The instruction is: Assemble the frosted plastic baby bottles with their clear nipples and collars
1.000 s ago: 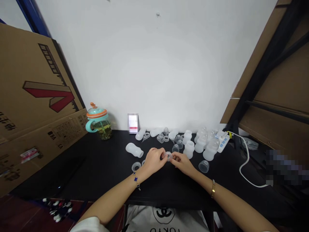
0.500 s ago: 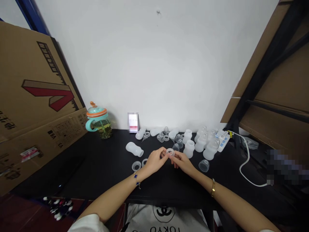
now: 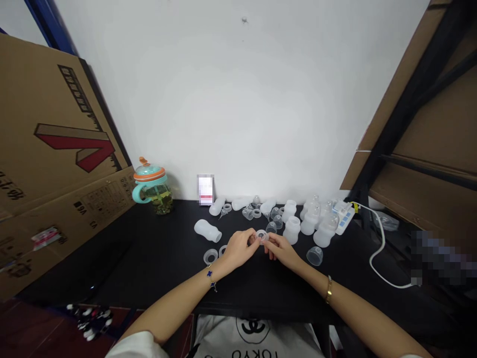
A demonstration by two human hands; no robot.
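Between my two hands, above the black table, is a translucent baby bottle collar ring (image 3: 262, 235). My left hand (image 3: 242, 244) pinches its left side and my right hand (image 3: 280, 247) grips its right side, thumbs toward me. Whether a nipple sits inside the ring I cannot tell. Left of my left hand lie two more collar rings (image 3: 210, 256), one partly hidden by the hand. A frosted bottle (image 3: 207, 230) rests on its side behind them. Beyond my right hand stand open bottles (image 3: 291, 230), and a clear dome cap (image 3: 315, 255) lies to the right.
Capped bottles (image 3: 323, 231) stand at the right beside a white power strip (image 3: 346, 219) with a white cable (image 3: 380, 243). Loose nipples and caps (image 3: 276, 221) lie along the wall. A teal-handled jug (image 3: 156, 191) and a phone (image 3: 205, 190) stand at the back left.
The collar ring has tilted slightly between my fingers, showing more of its opening. Both hands stay in nearly the same place.
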